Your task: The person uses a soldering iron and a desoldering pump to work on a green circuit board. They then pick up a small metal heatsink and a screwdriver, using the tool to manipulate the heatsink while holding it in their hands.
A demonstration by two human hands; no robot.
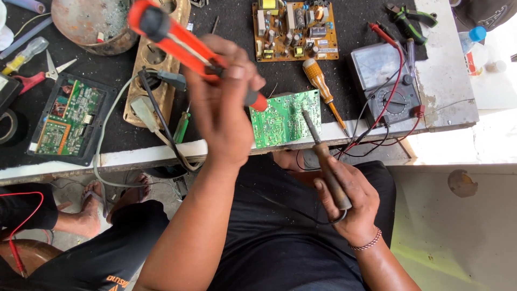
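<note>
The bench (447, 102) carries everything, and the green board (284, 117) at its front edge serves as landmark. Largest beside it is the wooden socket strip (156, 70), well left of the board, with a grey plug (171, 78) seated in it and cables running off the edge. Farther left lies a framed green board (69, 118). Behind the green board, away from the person, sits a brown board (295, 29) crowded with parts. To the board's right stands a grey meter (385, 81), its red and black leads trailing down over the bench edge. The left hand (223, 102) is raised just left of the board, clenched around an orange desoldering pump (186, 46) whose tip comes down at the board's left upper corner. The right hand (347, 196) is below the board, off the bench, closed around the wooden handle of a soldering iron (322, 156); its metal shaft slants up onto the board's right half. An orange-handled screwdriver (323, 89) lies just right of the board. Red-handled scissors (40, 77) rest far left.
</note>
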